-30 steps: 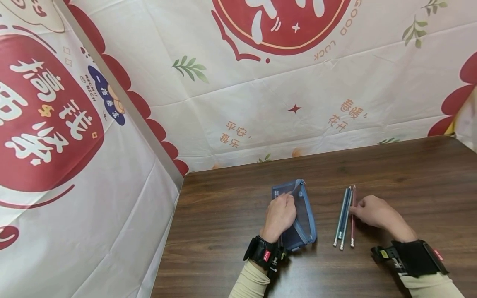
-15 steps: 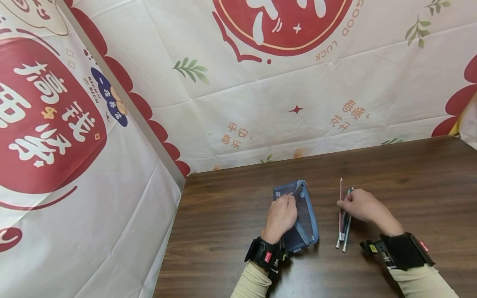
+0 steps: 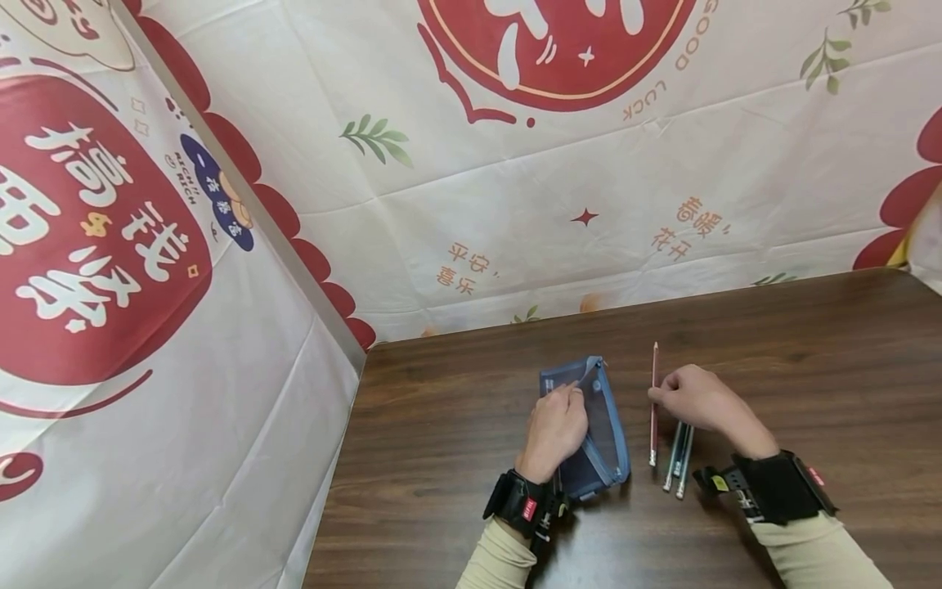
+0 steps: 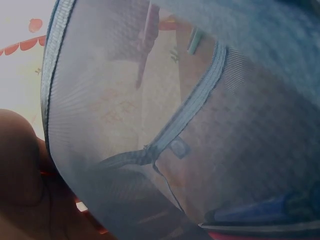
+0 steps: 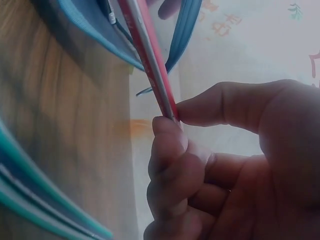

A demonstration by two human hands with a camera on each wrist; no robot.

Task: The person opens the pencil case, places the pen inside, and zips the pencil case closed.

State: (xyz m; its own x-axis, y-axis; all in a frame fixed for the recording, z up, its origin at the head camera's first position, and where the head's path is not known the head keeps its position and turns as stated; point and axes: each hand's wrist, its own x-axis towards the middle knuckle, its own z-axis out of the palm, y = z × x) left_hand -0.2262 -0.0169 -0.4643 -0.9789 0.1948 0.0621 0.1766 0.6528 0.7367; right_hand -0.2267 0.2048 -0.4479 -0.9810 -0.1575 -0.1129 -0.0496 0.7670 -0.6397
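Observation:
My left hand point(image 3: 559, 425) grips the far-left side of a blue mesh pencil case point(image 3: 607, 425), whose zipped mouth gapes toward the right. Between thumb and fingertips, my right hand point(image 3: 699, 399) pinches a red pencil point(image 3: 653, 433), eraser end toward me. In the right wrist view, that pencil point(image 5: 150, 60) crosses in front of the case's blue zipper edge point(image 5: 182, 37). Several green and dark pencils point(image 3: 684, 466) lie on the table below the right hand, their far ends hidden by it. Inside the case, a blue item point(image 4: 255, 212) and a pencil's metal end point(image 5: 112, 17) show.
The brown wooden table point(image 3: 441, 425) carries the case and pencils. A printed white cloth point(image 3: 471, 204) hangs behind its far edge, and another cloth panel point(image 3: 243, 425) stands along its left side.
My right hand has picked the red pencil up from the right of the other pencils and carried it left over them toward the case. The left hand stays on the case.

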